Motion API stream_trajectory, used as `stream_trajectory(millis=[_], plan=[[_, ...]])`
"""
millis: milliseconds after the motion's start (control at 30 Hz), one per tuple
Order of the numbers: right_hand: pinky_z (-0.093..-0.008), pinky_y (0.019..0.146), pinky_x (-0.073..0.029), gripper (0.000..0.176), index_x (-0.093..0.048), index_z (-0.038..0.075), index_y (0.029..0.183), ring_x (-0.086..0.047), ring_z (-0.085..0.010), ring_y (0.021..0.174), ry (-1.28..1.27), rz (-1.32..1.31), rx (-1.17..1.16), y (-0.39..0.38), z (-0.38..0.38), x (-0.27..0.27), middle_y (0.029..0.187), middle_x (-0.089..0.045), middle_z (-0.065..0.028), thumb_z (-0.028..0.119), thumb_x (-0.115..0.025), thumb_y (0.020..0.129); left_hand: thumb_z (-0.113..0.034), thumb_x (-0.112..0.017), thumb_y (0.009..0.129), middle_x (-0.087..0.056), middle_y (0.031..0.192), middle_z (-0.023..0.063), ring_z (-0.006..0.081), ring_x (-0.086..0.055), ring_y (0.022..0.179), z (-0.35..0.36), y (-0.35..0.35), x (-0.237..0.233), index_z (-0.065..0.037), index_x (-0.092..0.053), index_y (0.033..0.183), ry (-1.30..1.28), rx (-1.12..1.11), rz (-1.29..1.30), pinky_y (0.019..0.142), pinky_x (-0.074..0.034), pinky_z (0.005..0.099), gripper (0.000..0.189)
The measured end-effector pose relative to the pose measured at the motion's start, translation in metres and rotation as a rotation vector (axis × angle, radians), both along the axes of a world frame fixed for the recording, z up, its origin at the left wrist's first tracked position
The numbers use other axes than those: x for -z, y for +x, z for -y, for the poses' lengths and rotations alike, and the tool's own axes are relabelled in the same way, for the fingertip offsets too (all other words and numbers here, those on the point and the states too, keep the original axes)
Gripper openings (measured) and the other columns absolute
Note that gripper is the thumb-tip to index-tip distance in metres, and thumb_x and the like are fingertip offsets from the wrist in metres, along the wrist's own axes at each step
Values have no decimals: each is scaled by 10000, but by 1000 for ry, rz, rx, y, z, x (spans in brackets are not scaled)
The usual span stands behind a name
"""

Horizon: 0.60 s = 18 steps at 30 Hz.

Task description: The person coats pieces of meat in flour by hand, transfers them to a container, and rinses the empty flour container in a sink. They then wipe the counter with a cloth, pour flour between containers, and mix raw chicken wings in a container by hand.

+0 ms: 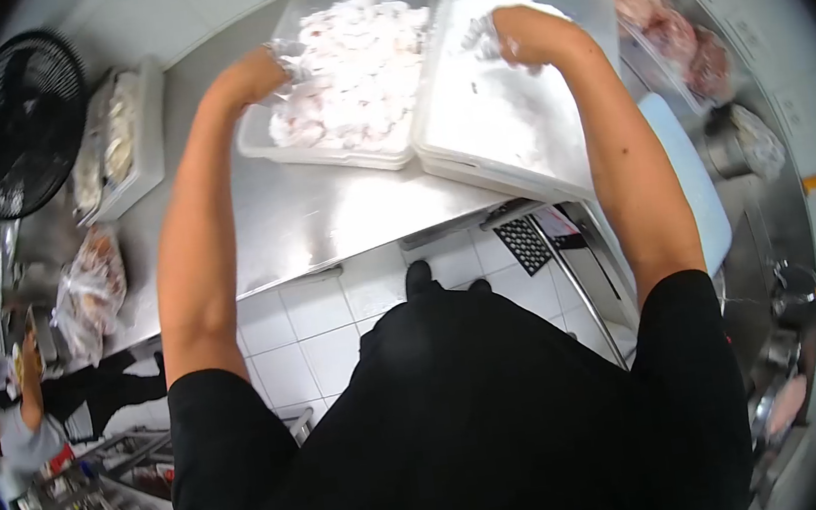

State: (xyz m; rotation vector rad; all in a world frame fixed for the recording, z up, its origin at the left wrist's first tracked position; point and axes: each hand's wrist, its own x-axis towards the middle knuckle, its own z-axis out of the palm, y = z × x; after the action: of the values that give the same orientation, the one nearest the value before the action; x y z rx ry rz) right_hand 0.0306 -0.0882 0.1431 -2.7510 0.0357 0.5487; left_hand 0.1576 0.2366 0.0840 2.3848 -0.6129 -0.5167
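In the head view, a shallow plastic tub point(259, 143) holds many pale pieces of raw meat point(348, 80) coated in white powder. My left hand point(284, 65), seemingly in a clear thin glove, is at the left rim of that tub, its fingertips blurred against the coated pieces. A second, deeper tub point(592, 12) stands right beside it, filled with white powder point(502, 108). My right hand point(509, 39) reaches down into this powder, with its fingers smeared by motion and partly hidden. I cannot tell whether either hand grips a piece.
Both tubs rest on a steel counter point(322, 204). To the right are raw meat point(675, 33) in a container and a blue board point(692, 182). On the left stand a black fan point(21, 123), a white bin point(139, 150) and a bagged item point(94, 281). Another person point(24, 420) is far left.
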Motion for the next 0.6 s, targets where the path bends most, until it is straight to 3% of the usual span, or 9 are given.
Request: stream_trajectory(millis=[33, 100, 133, 167, 267, 300, 367, 500, 600], plan=[[-362, 765, -520, 357, -623, 87, 1118, -638, -339, 793, -83, -82, 22, -12, 11, 10, 891, -650, -219, 127, -632, 763, -198, -584, 815, -649, 1013, 154, 233, -616, 856, 13, -2, 0, -57, -586, 1186, 47, 40, 71, 753, -496, 349, 396], [-352, 811, -512, 431, -587, 85, 1180, -627, -359, 878, -165, 26, -373, -29, 38, 60, 969, -635, -228, 126, -650, 755, -231, -586, 820, -648, 1047, 155, 254, -621, 870, 41, -9, -18, -86, -586, 1193, 148, 101, 229, 786, -493, 345, 400], [-367, 810, -509, 432, -580, 72, 1180, -622, -345, 917, -245, 36, -366, -44, 30, 70, 1013, -628, -219, 152, -653, 762, -277, -595, 821, -643, 1078, 156, 279, -627, 911, 65, -37, -40, -112, -584, 1204, 139, 219, 422, 831, -488, 346, 417], [-382, 809, -507, 437, -573, 58, 1181, -617, -330, 956, -322, 46, -361, -62, 21, 75, 1057, -620, -210, 178, -656, 769, -308, -603, 814, -637, 1108, 147, 285, -624, 946, 88, -64, -58, -119, -581, 1211, 211, 164, 391, 861, -481, 358, 440], [-387, 832, -500, 508, -514, 83, 1254, -599, -344, 987, -322, 67, -255, -89, 32, 76, 1167, -555, -208, 111, -634, 761, -292, -656, 766, -622, 1115, 185, 314, -598, 1017, 147, -89, -34, -82, -594, 1181, 150, 520, 452, 906, -451, 367, 469], [-386, 836, -498, 507, -513, 87, 1256, -596, -341, 995, -355, 59, -211, -90, 39, 77, 1181, -544, -206, 87, -622, 761, -253, -665, 749, -620, 1106, 194, 329, -584, 1034, 165, -114, -43, -43, -594, 1167, 304, 535, 321, 924, -438, 357, 473], [-385, 844, -495, 510, -509, 95, 1261, -589, -333, 1013, -423, 49, -115, -88, 55, 74, 1208, -521, -203, 41, -597, 761, -205, -630, 718, -659, 972, 191, 327, -629, 933, 195, -127, -9, -21, -686, 954, 491, 701, 374, 805, -499, 392, 304], [-385, 830, -503, 416, -559, 69, 1183, -594, -333, 1013, -432, 85, -131, -96, 49, 76, 1161, -561, -208, 26, -553, 770, -178, -594, 715, -651, 973, 220, 337, -629, 935, 220, -134, 40, 13, -683, 911, 408, 662, 308, 809, -495, 408, 288], [-406, 781, -511, 227, -633, 15, 964, -623, -357, 918, -319, 174, -136, -75, 77, 84, 981, -634, -221, 37, -556, 751, -162, -573, 723, -649, 944, 234, 356, -631, 910, 220, -131, 20, 41, -666, 919, 313, 644, 276, 802, -496, 401, 298]])
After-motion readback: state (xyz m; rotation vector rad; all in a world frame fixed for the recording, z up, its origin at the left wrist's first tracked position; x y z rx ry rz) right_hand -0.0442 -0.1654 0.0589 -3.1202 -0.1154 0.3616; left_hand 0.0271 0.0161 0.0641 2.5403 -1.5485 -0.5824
